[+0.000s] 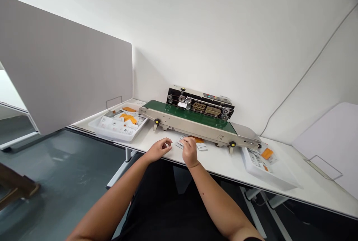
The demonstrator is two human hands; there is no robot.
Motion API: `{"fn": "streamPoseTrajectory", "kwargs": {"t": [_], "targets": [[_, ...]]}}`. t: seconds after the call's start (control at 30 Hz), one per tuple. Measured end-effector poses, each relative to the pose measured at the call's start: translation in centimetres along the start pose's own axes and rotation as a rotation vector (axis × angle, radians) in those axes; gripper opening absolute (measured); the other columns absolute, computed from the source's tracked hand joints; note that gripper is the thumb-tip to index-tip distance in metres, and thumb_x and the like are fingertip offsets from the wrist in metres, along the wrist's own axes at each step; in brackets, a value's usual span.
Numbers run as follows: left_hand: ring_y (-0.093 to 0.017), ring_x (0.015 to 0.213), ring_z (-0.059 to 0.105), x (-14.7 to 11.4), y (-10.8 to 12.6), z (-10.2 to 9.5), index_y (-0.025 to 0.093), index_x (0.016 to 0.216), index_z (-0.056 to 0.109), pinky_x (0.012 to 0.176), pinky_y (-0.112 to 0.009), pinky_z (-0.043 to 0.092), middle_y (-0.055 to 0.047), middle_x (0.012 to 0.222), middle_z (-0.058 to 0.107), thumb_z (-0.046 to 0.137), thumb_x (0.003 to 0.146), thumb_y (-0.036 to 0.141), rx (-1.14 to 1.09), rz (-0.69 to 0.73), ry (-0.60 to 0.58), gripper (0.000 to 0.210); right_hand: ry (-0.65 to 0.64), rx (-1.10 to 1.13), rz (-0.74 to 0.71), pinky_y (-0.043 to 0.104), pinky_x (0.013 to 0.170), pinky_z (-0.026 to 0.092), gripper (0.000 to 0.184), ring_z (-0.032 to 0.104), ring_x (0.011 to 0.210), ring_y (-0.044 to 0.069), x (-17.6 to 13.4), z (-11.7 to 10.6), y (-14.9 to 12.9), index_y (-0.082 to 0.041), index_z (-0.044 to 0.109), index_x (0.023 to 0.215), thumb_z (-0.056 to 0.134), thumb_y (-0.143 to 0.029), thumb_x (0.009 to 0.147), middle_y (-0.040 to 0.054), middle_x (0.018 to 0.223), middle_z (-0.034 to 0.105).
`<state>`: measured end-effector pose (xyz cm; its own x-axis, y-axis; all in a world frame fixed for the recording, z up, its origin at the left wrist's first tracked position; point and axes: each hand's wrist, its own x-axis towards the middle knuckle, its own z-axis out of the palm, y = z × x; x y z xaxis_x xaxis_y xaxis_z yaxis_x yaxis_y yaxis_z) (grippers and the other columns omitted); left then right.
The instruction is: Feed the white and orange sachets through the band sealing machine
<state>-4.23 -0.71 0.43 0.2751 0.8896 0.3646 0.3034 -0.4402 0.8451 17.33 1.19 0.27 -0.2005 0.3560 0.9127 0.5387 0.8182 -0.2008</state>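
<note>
My left hand [160,149] is just above the front edge of the table, its fingers curved and a gap between thumb and fingertips, with nothing visible in it. Close beside it, my right hand [190,151] has its fingers pinched together; whatever they hold, if anything, is too small to make out. Under and behind the right hand lie several small white packets [202,147] and an orange packet [199,140], partly hidden. Behind both hands stands a band sealing machine with a green conveyor belt [192,115]. A small white packet [182,104] is at its rollers.
To the left, a white plastic bin [112,133] holds white and orange packets. Another translucent bin [275,175] with packets stands at the right, below the conveyor's end. A grey partition panel [84,69] rises on the left, and a wall backs the table.
</note>
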Motion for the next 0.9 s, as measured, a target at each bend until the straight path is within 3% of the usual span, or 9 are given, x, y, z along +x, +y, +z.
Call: {"fn": "streamPoseTrajectory", "kwargs": {"t": [0.17,0.3,0.43,0.53,0.6,0.67,0.8,0.9], "targets": [[-0.016,0.074,0.058,-0.3,0.4,-0.5,0.018,0.125,0.056,0.069,-0.028,0.049,-0.005,0.104,0.066,0.067,0.088,0.044,-0.020,0.029,-0.014,0.047,-0.142,0.361,0.324,0.036,0.085,0.057,0.033,0.065,0.096,0.021,1.3,1.1,-2.1,-0.025,0.064,0.127,0.054,-0.022,0.095,0.0067,0.105,0.068],[-0.020,0.084,0.060,-0.3,0.4,-0.3,0.017,0.103,0.063,0.075,-0.029,0.049,-0.004,0.093,0.065,0.068,0.086,0.047,-0.058,0.016,-0.020,0.035,-0.207,0.501,0.610,0.030,0.076,0.057,0.042,0.066,0.091,0.020,0.9,2.3,-2.1,-0.023,0.063,0.129,0.064,-0.032,0.088,0.0049,0.100,0.067],[-0.018,0.074,0.058,-0.3,0.5,-0.2,0.017,0.099,0.060,0.067,-0.027,0.047,0.000,0.082,0.060,0.069,0.085,0.049,-0.116,-0.034,0.012,0.036,-0.389,0.545,0.731,0.030,0.070,0.056,0.033,0.066,0.085,0.022,-0.4,2.5,-1.1,-0.020,0.072,0.107,0.065,-0.046,0.087,0.0054,0.091,0.070],[-0.016,0.069,0.054,-0.4,0.7,-0.5,0.017,0.113,0.059,0.062,-0.025,0.043,0.000,0.084,0.059,0.068,0.085,0.051,-0.135,-0.029,-0.019,0.044,-0.557,0.672,0.806,0.029,0.062,0.053,0.041,0.064,0.072,0.021,-0.9,2.2,0.0,-0.019,0.074,0.100,0.062,-0.056,0.088,0.0042,0.082,0.069],[-0.014,0.065,0.049,-0.5,0.8,-0.6,0.018,0.124,0.057,0.060,-0.024,0.039,0.002,0.079,0.054,0.067,0.087,0.050,-0.126,-0.013,-0.041,0.050,-0.659,0.757,0.798,0.030,0.067,0.052,0.043,0.064,0.074,0.020,-0.9,1.9,0.7,-0.018,0.075,0.101,0.068,-0.057,0.085,0.0042,0.084,0.071],[-0.012,0.061,0.043,-0.5,0.7,-0.7,0.017,0.123,0.059,0.057,-0.023,0.033,0.005,0.070,0.046,0.065,0.089,0.049,-0.103,-0.018,-0.074,0.048,-0.721,0.838,0.799,0.032,0.075,0.052,0.045,0.066,0.080,0.021,-0.9,1.8,1.2,-0.017,0.077,0.102,0.073,-0.057,0.081,0.0052,0.088,0.073],[-0.010,0.054,0.034,-0.4,0.4,-0.5,0.017,0.102,0.062,0.052,-0.022,0.024,0.008,0.062,0.038,0.065,0.087,0.050,-0.125,-0.065,-0.104,0.036,-0.685,0.921,0.873,0.035,0.080,0.052,0.049,0.066,0.082,0.021,-1.0,1.7,1.7,-0.017,0.078,0.103,0.078,-0.057,0.076,0.0056,0.086,0.073],[-0.009,0.051,0.033,-0.3,0.3,-0.2,0.019,0.101,0.058,0.051,-0.020,0.023,0.010,0.059,0.039,0.068,0.084,0.051,-0.186,-0.104,-0.079,0.038,-0.609,0.947,0.908,0.035,0.078,0.052,0.046,0.065,0.078,0.020,-1.1,1.7,1.7,-0.017,0.078,0.100,0.080,-0.056,0.075,0.0050,0.084,0.073]]}}
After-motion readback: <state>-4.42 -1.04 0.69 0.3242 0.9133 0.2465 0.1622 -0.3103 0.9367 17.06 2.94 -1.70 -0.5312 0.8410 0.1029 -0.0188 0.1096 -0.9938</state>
